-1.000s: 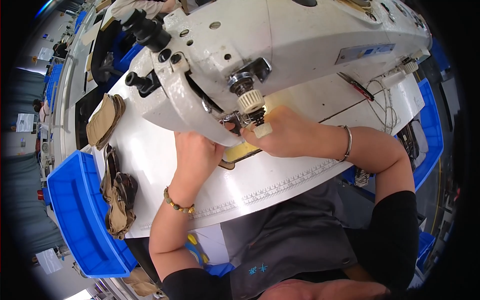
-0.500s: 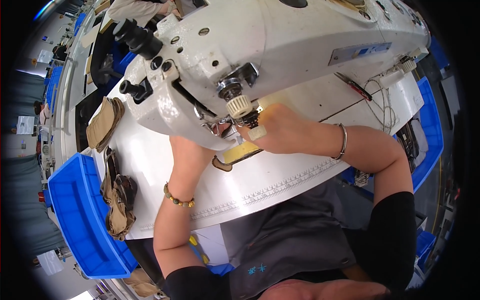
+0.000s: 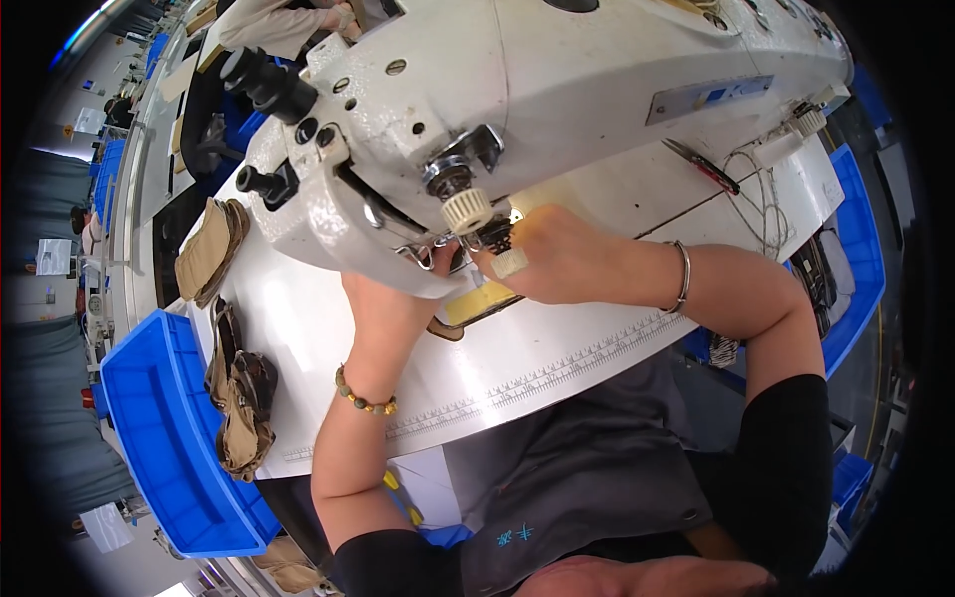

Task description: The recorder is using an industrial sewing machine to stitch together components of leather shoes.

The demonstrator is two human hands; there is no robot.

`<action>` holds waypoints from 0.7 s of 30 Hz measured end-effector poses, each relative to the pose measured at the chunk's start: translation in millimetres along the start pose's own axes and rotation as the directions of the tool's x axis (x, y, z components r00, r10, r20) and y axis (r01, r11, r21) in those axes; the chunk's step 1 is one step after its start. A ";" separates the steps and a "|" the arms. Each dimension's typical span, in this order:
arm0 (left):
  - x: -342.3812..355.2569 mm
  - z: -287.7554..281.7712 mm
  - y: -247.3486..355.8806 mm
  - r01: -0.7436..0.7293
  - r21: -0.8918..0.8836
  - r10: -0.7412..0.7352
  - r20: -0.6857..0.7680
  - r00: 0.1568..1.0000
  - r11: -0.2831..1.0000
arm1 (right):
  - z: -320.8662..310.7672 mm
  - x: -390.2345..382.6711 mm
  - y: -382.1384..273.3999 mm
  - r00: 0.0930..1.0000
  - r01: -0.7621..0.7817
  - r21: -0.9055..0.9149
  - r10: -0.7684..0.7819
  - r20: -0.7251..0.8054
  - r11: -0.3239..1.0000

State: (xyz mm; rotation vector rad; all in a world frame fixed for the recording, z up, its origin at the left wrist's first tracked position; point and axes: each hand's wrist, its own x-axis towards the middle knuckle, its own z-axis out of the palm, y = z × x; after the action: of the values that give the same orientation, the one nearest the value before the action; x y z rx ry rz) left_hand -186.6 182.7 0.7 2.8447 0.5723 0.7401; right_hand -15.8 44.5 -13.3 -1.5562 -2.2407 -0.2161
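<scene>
A white sewing machine spans the view above both hands. My left hand reaches under its head, beside the needle area, and most of its fingers are hidden there. On the other side of the needle area, my right hand has its fingers curled down, partly behind a ridged cream knob. What it grips cannot be made out. A small brown piece with a dark edge pokes out between the hands, next to a yellow strip on the machine bed.
Tan fabric pieces lie stacked at the left, with a bundle of brown and dark pieces nearer me. A blue bin stands at the left edge. Red-handled snips and loose cord lie at the right, before another blue bin.
My left wrist has shifted slightly to the right. Otherwise the whole view has tilted a little, and both hands stay at the needle area.
</scene>
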 end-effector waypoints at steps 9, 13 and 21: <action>-1.8 5.6 -1.9 -0.058 0.054 0.060 -0.053 0.997 0.997 | -1.0 0.9 0.4 0.999 0.023 0.017 -0.023 -0.032 1.000; -0.3 1.0 2.4 -0.007 0.033 0.008 -0.033 0.999 0.999 | 0.8 0.5 -0.1 0.999 0.000 0.040 0.002 -0.035 0.999; 3.3 -2.9 -14.3 0.154 -0.102 -0.138 0.147 0.979 0.983 | -4.1 0.2 -4.1 0.999 0.049 0.074 -0.050 0.006 0.996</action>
State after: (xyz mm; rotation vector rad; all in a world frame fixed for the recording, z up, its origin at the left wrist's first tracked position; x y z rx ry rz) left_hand -190.0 197.3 1.3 2.6884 0.6861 0.5272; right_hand -18.7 41.8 -9.1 -1.4671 -2.2686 -0.1397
